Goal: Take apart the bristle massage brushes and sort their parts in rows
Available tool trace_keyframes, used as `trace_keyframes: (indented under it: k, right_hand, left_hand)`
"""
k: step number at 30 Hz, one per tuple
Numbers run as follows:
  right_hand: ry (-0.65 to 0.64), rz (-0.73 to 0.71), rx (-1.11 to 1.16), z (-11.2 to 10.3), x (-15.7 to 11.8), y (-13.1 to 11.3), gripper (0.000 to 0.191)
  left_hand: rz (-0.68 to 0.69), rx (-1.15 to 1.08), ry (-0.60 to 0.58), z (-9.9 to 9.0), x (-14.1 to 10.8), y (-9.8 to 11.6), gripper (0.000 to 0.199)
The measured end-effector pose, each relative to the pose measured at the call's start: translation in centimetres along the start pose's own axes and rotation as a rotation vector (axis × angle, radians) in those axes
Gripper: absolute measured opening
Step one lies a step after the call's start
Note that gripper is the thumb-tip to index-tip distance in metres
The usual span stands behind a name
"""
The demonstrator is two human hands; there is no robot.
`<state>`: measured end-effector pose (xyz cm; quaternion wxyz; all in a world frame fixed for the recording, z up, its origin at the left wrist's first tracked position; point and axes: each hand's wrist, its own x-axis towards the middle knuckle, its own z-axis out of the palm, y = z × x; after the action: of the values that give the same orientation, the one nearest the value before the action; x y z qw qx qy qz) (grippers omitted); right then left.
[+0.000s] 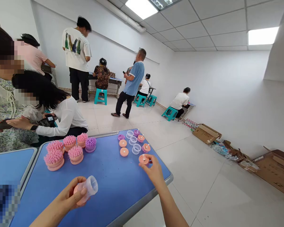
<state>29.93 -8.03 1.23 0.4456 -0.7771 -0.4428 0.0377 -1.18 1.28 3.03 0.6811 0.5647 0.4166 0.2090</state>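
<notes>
My left hand (74, 194) is wrapped round a clear plastic cup (91, 185) with a peach-coloured part at its lower end, held tilted above the table's front. My right hand (153, 171) pinches a round peach brush head (144, 159) with a white middle, near the table's right edge; I cannot tell whether it touches the table. Beyond it stand more brush heads (146, 148) with white stems. Three clear plastic rings (136, 149) lie in a row beside them, then two peach discs (124, 152) and a purple disc (121, 137).
Several pink-bristled brushes (75, 155) and a purple brush (90, 145) stand on the left of the blue table (109, 176). A person in white (69, 115) sits close beyond its left corner. Cardboard boxes (206, 134) lie along the right wall.
</notes>
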Motion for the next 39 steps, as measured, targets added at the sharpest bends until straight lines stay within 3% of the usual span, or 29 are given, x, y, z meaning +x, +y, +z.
trace_keyframes:
  k: [3, 7, 11, 17, 19, 21, 23, 25, 26, 29, 31, 32, 35, 39]
  right_hand:
    - [0.092, 0.131, -0.05, -0.7, 1.3, 3.0, 0.036]
    - [0.11, 0.156, -0.064, -0.5, 2.2, 4.8, 0.033]
    - [0.115, 0.16, -0.072, 0.2, 2.7, 5.4, 0.033]
    - [0.103, 0.2, -0.037, 0.5, 2.4, 6.0, 0.051]
    - [0.137, 0.193, -0.02, 0.3, 2.2, 5.9, 0.055]
    - [0.271, 0.148, -0.004, 0.1, 1.6, 5.1, 0.052]
    - [0.424, 0.093, 0.052, 0.1, 0.6, 3.4, 0.046]
    - [0.422, 0.085, 0.192, 0.5, -0.8, 0.8, 0.039]
    - [0.323, 0.097, 0.306, 1.0, -1.6, -0.7, 0.037]
    - [-0.348, 0.189, 0.644, 3.3, -4.4, -5.8, 0.033]
    - [-0.723, 0.347, 0.884, 5.3, -6.1, -8.9, 0.034]
    - [-0.841, 0.448, 0.992, 6.3, -6.8, -10.2, 0.036]
    - [-1.084, 0.689, 1.262, 8.8, -8.1, -12.8, 0.042]
    - [-1.145, 0.776, 1.467, 10.0, -8.4, -13.6, 0.042]
  left_hand:
    - [0.094, -0.019, 0.012, 0.1, 0.3, -0.8, 0.057]
    - [0.141, 0.05, 0.038, -0.3, 0.8, -1.7, 0.059]
    - [0.137, 0.106, -0.095, -0.9, 0.8, -1.7, 0.053]
    - [0.134, 0.017, -0.211, -0.6, -0.5, -0.2, 0.049]
    - [0.125, -0.02, -0.233, -0.4, -0.7, 0.1, 0.05]
    - [0.142, -0.032, -0.229, -0.3, -0.9, 0.3, 0.05]
    - [0.17, -0.019, -0.204, -0.2, -1.0, 0.4, 0.05]
    - [0.18, 0.003, -0.17, -0.2, -1.2, 0.5, 0.049]
    - [0.176, 0.011, -0.157, -0.1, -1.3, 0.6, 0.049]
    - [0.156, -0.021, -0.13, -0.1, -1.4, 0.7, 0.053]
    - [0.162, -0.08, -0.111, -0.1, -1.4, 0.6, 0.06]
    - [0.17, -0.111, -0.103, -0.1, -1.3, 0.5, 0.062]
    - [0.202, -0.179, -0.129, -0.1, -1.3, 0.4, 0.063]
    - [0.251, -0.232, -0.163, -0.2, -1.4, 0.1, 0.063]
